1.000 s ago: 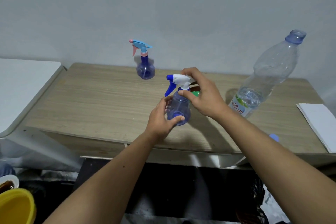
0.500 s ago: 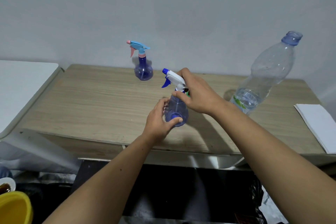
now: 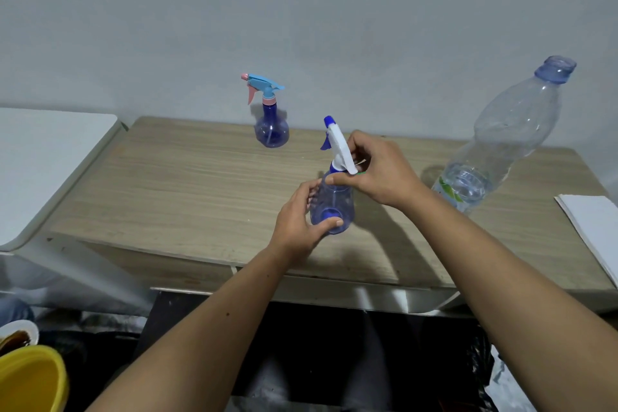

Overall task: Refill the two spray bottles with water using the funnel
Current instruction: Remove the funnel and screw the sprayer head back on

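My left hand point(image 3: 297, 224) grips the body of a small clear-blue spray bottle point(image 3: 332, 202) above the wooden table point(image 3: 187, 184). My right hand point(image 3: 378, 172) holds its white spray head point(image 3: 339, 147) with the blue nozzle, which is tilted and turned toward the wall. A bit of green point(image 3: 361, 173) shows under my right fingers; what it is I cannot tell. A second blue spray bottle point(image 3: 270, 124) with a light-blue and pink trigger stands at the back of the table. A large plastic water bottle point(image 3: 498, 144), uncapped and holding a little water, stands at the right.
White paper point(image 3: 592, 227) lies at the table's right edge. A white surface point(image 3: 43, 157) adjoins the table on the left. On the floor at lower left are a yellow bucket point(image 3: 30, 381) and a white bowl point(image 3: 18, 333). The wall is close behind the table.
My right hand has turned the white spray head, so the nozzle swung from pointing left to pointing up and away. The bottle stayed in my left hand.
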A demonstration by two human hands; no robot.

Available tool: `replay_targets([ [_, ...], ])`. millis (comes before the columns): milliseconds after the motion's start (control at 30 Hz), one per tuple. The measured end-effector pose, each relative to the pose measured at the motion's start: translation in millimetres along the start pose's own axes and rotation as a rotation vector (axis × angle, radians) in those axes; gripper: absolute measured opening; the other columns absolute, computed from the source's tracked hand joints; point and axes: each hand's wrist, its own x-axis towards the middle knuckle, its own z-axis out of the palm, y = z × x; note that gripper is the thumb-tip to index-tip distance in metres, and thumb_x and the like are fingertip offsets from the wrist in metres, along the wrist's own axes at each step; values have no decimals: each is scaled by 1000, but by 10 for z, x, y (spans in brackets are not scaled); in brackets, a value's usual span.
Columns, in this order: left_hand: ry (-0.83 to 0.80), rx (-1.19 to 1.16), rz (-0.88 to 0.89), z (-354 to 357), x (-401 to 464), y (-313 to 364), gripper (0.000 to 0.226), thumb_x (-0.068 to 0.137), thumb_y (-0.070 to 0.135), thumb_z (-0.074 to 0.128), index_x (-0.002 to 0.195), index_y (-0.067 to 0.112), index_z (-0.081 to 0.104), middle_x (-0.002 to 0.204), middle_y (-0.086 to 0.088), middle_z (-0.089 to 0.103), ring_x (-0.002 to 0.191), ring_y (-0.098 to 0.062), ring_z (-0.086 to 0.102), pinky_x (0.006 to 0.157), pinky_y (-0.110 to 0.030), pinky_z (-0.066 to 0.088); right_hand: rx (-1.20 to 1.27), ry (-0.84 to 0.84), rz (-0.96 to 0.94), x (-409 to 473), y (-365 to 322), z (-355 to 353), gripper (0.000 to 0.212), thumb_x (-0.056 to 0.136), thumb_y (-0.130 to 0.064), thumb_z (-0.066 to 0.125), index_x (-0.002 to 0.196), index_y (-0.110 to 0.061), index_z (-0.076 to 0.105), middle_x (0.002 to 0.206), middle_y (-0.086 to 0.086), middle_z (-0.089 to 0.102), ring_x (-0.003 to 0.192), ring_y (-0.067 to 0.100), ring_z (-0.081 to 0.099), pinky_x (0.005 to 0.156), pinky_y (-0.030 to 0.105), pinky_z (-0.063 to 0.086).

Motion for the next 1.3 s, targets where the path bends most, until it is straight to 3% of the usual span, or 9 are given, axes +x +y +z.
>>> replay_targets([
  [133, -4, -1, -1, -1, -6, 8, 74, 79, 35, 92, 142, 32, 54, 129, 14, 69, 120, -9, 67, 103, -45, 58, 22, -72, 16, 29, 23, -46, 37, 70, -29, 97, 87, -29, 64, 88, -12, 76, 80, 3, 71, 75, 26, 57],
  [300, -6, 3, 1, 6, -4, 8, 73, 79, 33, 92, 142, 32, 54, 129, 15, 68, 121, -9, 66, 104, -45, 58, 233, -142, 78, -62, 143, 24, 37, 91, -10, 80, 126, -17, 71, 118, -4, 79, 113, 14, 73, 106, 41, 56],
  [500, 11, -9, 9, 12, -16, -2, 74, 78, 29, 94, 141, 28, 56, 127, 14, 70, 118, -6, 69, 102, -43, 59, 386, 46, 167, -56, 227, 229, 47, 67, -8, 98, 93, -8, 59, 99, 15, 79, 89, 23, 76, 88, 41, 62],
  [700, 3, -21, -9, 20, -3, -11, 77, 75, 37, 93, 142, 29, 55, 129, 13, 70, 119, -10, 68, 103, -46, 59, 481, 11, 177, -100, 242, 153, 42, 81, -5, 88, 119, -5, 71, 121, 14, 76, 116, 25, 72, 107, 37, 56],
  [833, 1, -30, -15, 29, -1, -36, 77, 75, 36, 94, 141, 29, 55, 128, 12, 71, 119, -12, 69, 103, -47, 59, 465, 56, 180, -95, 221, 153, 30, 80, 2, 87, 105, 3, 70, 102, 10, 76, 94, 11, 76, 90, 26, 58],
  [967, -3, -38, -6, 27, 8, -37, 76, 75, 34, 94, 141, 29, 56, 126, 11, 71, 118, -12, 69, 103, -46, 59, 454, 125, 229, -51, 200, 190, 46, 61, -7, 101, 83, -17, 62, 91, 9, 75, 92, 27, 79, 89, 42, 64],
  [1133, -7, -41, -9, 23, 12, -59, 76, 75, 33, 96, 140, 27, 56, 127, 11, 71, 118, -11, 69, 103, -46, 59, 487, 16, 194, -97, 218, 114, 42, 78, -9, 92, 117, -10, 76, 113, 7, 79, 108, 18, 76, 100, 37, 59],
  [1233, -1, -46, 0, 32, 12, -67, 75, 76, 32, 95, 139, 27, 57, 127, 10, 71, 118, -14, 69, 103, -47, 59, 463, 38, 182, -89, 217, 117, 27, 78, -7, 91, 100, -11, 76, 99, 5, 80, 94, 15, 77, 91, 34, 59],
  [1300, -6, -42, 3, 37, 13, -65, 75, 77, 31, 95, 141, 27, 56, 127, 11, 70, 118, -12, 69, 103, -45, 59, 444, 106, 219, -63, 209, 164, 42, 64, -13, 100, 88, -17, 66, 92, 9, 78, 91, 26, 80, 88, 41, 63],
])
